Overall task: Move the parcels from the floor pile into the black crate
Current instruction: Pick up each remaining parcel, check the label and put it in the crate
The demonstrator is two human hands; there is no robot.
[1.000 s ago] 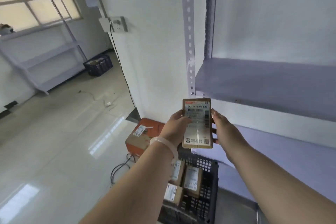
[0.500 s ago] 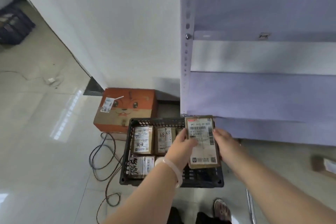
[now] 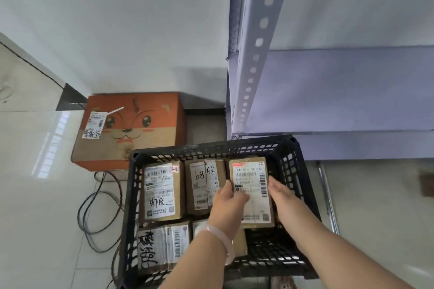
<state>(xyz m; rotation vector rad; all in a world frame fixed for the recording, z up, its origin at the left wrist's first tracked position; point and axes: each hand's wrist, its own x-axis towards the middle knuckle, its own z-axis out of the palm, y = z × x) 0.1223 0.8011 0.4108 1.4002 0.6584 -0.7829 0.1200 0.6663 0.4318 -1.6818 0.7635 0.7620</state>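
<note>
A black slatted crate (image 3: 303, 185) stands on the floor below me. Several brown labelled parcels lie inside, among them one with handwriting (image 3: 160, 191) at the left and one marked 68 (image 3: 202, 185) in the middle. Both hands hold a flat brown parcel with a white shipping label (image 3: 252, 185) low inside the crate's right part. My left hand (image 3: 229, 204) grips its left edge, thumb over the label. My right hand (image 3: 280, 191) lies along its right edge with straight fingers. I cannot tell whether the parcel rests on the crate's bottom.
An orange cardboard box with a cartoon face (image 3: 131, 129) sits against the white wall behind the crate. Dark cables (image 3: 94, 213) coil on the tiled floor to the left. A purple-grey metal shelf unit (image 3: 340, 91) rises at the right, its post close to the crate's far corner.
The parcel was held up at shelf height, then came down. It now sits low inside the crate's right side, and my view has tilted down over the crate.
</note>
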